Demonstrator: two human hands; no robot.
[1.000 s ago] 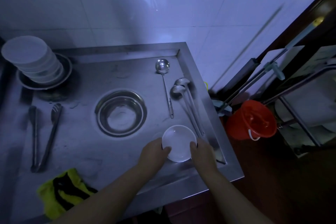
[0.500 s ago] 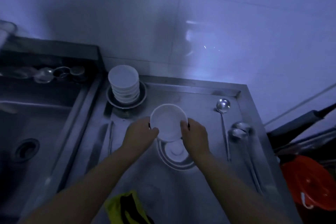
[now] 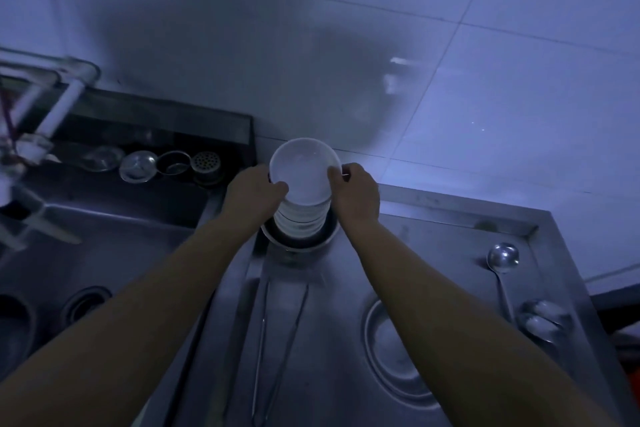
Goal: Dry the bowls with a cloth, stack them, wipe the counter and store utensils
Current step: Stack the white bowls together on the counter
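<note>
Your left hand (image 3: 254, 196) and right hand (image 3: 355, 194) clamp fingers on the small white ceramic bowl (image 3: 303, 172) atop the stack (image 3: 300, 220); likely slick, breakable: hold opposite rims.

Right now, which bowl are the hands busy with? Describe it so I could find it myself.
Start at the steel counter right of the sink, and go to its back corner by the tiled wall. There a stack of white bowls sits in a metal dish. The one you want is the top white bowl, the only one held at its rim by the left hand and right hand.
</note>
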